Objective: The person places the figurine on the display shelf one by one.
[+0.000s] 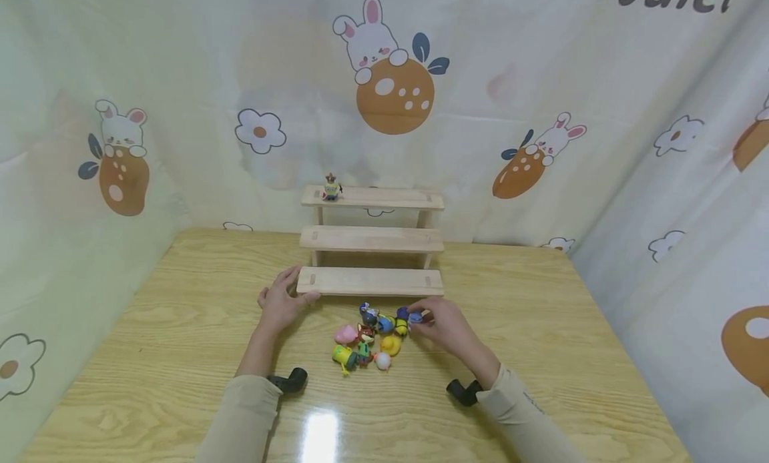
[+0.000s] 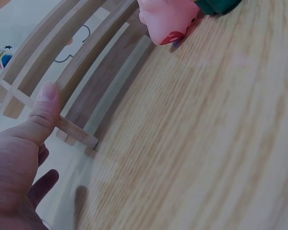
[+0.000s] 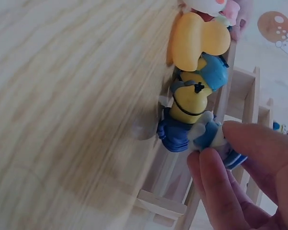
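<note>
My right hand [image 1: 447, 326] pinches a small blue-and-white figurine [image 3: 212, 136] between thumb and fingers, at the right end of a group of toys. Touching or close beside it is a yellow figure with a dark blue part [image 3: 184, 108]. My left hand [image 1: 282, 303] grips the left end of the lowest step of a wooden three-tier shelf [image 1: 369, 281]. Its thumb [image 2: 47, 96] lies along the step's front edge; some fingers are hidden behind. A yellow duck [image 1: 390, 345], a pink pig [image 1: 345, 334] and a fox figure [image 1: 364, 343] stand among the toys.
On the top tier, at the left, stands a yellow figure with a crown [image 1: 331, 188]. A yellow-green figure [image 1: 344, 356] and a white round toy [image 1: 382, 361] sit at the group's front. A patterned curtain [image 1: 288, 63] hangs behind the wooden table [image 1: 541, 329].
</note>
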The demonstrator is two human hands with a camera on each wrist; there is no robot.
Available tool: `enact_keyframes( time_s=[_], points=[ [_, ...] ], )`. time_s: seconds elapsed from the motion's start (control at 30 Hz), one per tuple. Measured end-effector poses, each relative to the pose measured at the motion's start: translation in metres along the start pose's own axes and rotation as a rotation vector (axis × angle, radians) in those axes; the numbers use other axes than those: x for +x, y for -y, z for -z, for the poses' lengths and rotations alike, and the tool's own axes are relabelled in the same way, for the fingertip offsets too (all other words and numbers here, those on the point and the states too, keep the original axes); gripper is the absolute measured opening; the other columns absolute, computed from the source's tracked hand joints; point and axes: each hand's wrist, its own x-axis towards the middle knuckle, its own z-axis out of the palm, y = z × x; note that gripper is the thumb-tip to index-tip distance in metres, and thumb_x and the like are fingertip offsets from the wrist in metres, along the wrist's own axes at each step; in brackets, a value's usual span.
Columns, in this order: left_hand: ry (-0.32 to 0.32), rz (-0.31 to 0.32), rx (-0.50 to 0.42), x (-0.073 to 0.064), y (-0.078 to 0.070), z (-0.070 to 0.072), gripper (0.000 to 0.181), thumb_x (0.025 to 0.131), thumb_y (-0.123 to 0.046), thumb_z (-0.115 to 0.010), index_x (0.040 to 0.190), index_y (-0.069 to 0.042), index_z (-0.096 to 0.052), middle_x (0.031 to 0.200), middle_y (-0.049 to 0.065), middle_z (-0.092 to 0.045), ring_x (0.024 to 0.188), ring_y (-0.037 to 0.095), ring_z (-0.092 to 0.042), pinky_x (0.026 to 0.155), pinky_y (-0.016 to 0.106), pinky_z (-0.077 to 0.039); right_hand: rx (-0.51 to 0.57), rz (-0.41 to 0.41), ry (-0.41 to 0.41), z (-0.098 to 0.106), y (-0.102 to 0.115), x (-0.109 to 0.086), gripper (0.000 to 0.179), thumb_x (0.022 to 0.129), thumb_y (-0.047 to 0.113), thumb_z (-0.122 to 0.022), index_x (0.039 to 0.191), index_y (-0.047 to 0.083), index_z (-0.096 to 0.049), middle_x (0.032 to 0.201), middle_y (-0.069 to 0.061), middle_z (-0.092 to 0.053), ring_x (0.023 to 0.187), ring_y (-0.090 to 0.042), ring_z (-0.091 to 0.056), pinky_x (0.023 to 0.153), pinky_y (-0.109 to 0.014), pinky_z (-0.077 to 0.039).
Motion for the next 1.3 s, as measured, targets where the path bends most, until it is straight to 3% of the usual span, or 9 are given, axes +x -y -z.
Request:
enact_keyframes(
  time_s=[0.23, 0.43, 0.67, 1.3],
  points=[
    [-0.002, -0.002, -0.011, 0.000, 0.001, 0.003, 0.087, 0.077, -0.049, -0.073, 0.146, -0.010, -0.037, 0.152, 0.012, -0.033, 0.138, 0.039, -0.033, 0.109, 0.062, 0.006, -0.022, -0.004, 0.014, 0.003, 0.008, 0.006, 0.025, 0.082, 0.013, -0.073, 0.107, 0.009, -0.069, 0.104, -0.006, -0.068, 0.083, -0.016, -0.068, 0.071, -0.027, -0.056],
    [-0.014, -0.006, -0.017, 0.000, 0.002, 0.006, 0.088, 0.077, -0.050, -0.073, 0.146, -0.009, -0.037, 0.153, 0.011, -0.033, 0.138, 0.038, -0.033, 0.109, 0.062, 0.006, -0.054, 0.028, -0.028, 0.006, 0.019, 0.024, 0.025, 0.083, 0.014, -0.073, 0.106, 0.007, -0.071, 0.095, -0.004, -0.069, 0.079, -0.011, -0.065, 0.071, -0.026, -0.055],
    [-0.012, -0.008, -0.019, 0.001, 0.004, 0.006, 0.087, 0.077, -0.048, -0.074, 0.145, -0.009, -0.038, 0.153, 0.012, -0.033, 0.137, 0.039, -0.034, 0.108, 0.063, 0.005, -0.057, 0.056, -0.066, 0.012, 0.033, 0.047, 0.023, 0.085, 0.015, -0.071, 0.106, 0.006, -0.070, 0.097, -0.006, -0.070, 0.081, -0.013, -0.068, 0.069, -0.025, -0.056],
    [-0.009, -0.005, -0.017, -0.001, 0.002, 0.000, 0.086, 0.076, -0.049, -0.073, 0.145, -0.009, -0.039, 0.152, 0.012, -0.035, 0.137, 0.038, -0.034, 0.109, 0.062, 0.005, -0.050, 0.132, -0.229, 0.055, 0.075, 0.143, 0.027, 0.088, 0.016, -0.067, 0.113, 0.003, -0.067, 0.106, -0.012, -0.070, 0.087, -0.020, -0.071, 0.077, -0.030, -0.057]
  ],
)
